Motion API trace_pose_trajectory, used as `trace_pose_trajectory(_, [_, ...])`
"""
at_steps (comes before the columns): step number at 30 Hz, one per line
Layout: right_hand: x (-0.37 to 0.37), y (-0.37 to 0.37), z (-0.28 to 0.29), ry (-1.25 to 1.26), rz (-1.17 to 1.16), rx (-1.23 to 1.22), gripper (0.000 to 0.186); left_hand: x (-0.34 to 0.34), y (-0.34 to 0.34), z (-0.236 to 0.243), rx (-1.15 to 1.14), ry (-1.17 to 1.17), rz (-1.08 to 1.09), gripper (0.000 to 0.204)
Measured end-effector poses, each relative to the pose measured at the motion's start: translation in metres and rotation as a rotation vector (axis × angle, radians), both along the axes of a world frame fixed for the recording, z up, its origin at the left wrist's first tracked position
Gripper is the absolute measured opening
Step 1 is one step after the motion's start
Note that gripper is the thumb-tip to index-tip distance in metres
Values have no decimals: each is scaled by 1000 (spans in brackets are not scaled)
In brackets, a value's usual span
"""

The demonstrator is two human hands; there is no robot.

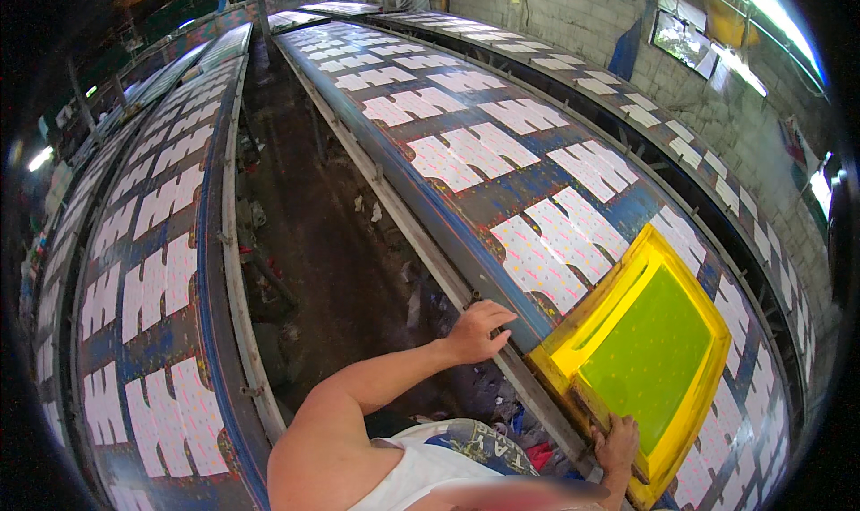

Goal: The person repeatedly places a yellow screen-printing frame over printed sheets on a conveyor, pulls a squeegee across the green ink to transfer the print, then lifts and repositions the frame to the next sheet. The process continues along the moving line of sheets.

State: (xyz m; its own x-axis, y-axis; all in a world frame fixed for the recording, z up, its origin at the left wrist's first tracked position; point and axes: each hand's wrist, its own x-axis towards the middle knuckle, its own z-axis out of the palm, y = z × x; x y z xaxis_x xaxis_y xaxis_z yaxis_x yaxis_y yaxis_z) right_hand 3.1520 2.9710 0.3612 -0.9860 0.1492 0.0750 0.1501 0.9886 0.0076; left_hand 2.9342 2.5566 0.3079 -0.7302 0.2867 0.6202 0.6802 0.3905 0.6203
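A yellow-framed printing screen (pixel 717 354) with a green mesh lies over white fabric pieces on the long table. Inside its near end rests a squeegee (pixel 587 405) with a wooden handle. My right hand (pixel 616 441) is closed around that handle at the screen's near side. Just left of the frame, my left hand (pixel 481 330) hovers by the table's edge rail (pixel 439 278), fingers loosely curved and apart, with nothing in them. White pieces of patterned fabric (pixel 560 247), dotted with pink and yellow marks, lie in rows beyond the screen. Whatever is under the frame is hidden.
Another long table with patterned pieces (pixel 166 287) runs along the left, across a dark aisle (pixel 322 242) with scraps on its floor. A further table (pixel 640 115) stands at the right beside a block wall (pixel 573 14). Small metal stops (pixel 476 295) stick up from the rail.
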Motion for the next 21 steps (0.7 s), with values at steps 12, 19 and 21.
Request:
trace_pose_trajectory(12, [-3,-5,7,-15,-18,-14,51,-2,-30,12,35,39,104,35])
trace_pose_trajectory(19, [-4,-1,1,-25,-33,-7,54,-4,-17,16,59,59,36,33])
trace_pose_trajectory(21, [-4,0,0,-22,-20,10,54,-6,-14,17,58,67,24,32])
